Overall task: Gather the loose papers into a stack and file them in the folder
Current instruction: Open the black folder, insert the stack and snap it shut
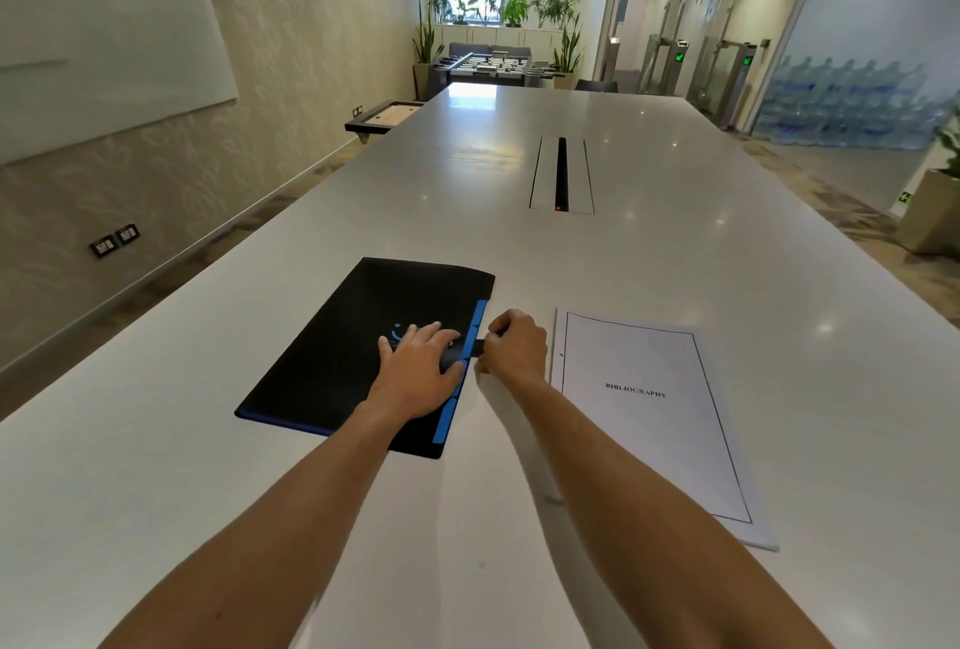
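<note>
Black folder (332, 352) lay closed on white worktop (649, 253), blue edge strip (462, 378) along its right side. Left hand (415, 373) rested flat on cover, fingers (423, 334) spread wide. Right hand (514, 347) beside folder's right edge, fingers curled tight, pinching small black tab (475, 347). Paper stack (649, 420), top sheet reading "BIBLIOGRAPHY", lay just right of that hand, apart from folder.

Black folder (337, 352) with blue edging, white black-bordered papers (649, 414), glossy, seemingly white table (467, 181)
</note>
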The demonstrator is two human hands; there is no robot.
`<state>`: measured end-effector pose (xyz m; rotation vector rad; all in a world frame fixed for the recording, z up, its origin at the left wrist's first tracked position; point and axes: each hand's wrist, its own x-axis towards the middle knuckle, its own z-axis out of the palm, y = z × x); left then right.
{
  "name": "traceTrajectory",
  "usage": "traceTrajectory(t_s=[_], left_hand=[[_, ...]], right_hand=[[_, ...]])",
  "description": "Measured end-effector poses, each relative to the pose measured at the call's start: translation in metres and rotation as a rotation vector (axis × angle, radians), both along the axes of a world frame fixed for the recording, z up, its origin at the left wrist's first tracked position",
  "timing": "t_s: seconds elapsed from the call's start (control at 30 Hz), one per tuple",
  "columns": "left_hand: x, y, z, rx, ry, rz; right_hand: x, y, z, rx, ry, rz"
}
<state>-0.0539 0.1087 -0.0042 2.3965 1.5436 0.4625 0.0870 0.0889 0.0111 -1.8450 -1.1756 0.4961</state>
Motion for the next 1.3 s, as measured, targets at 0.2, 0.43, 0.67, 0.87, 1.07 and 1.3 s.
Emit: traceTrajectory(t_s=[0.2,0.43,0.67,0.87,1.07,1.3], left_hand=[[0.031,-0.018,0.031,0.011,0.160,0.001],[0.031,-0.019,0.059,0.186,0.395,0.138],[0.020,-0.016,0.069,0.113,0.399,0.179],[0.011,-0.020,0.087,0.156,0.439,0.182],[0.007,-0.023,0.104,0.107,0.384,0.175],[0.008,-0.024,0.120,0.079,0.309,0.163]], right_hand=[[0.002,-0.005,0.006,0.000,0.092,0.020],[0.005,-0.012,0.019,0.033,0.223,0.030],[0.010,-0.019,0.019,0.062,0.186,0.055],[0.013,-0.024,0.023,0.073,0.198,0.075],[0.022,-0.029,0.026,0.081,0.194,0.071],[0.036,-0.035,0.027,0.057,0.223,0.061]])
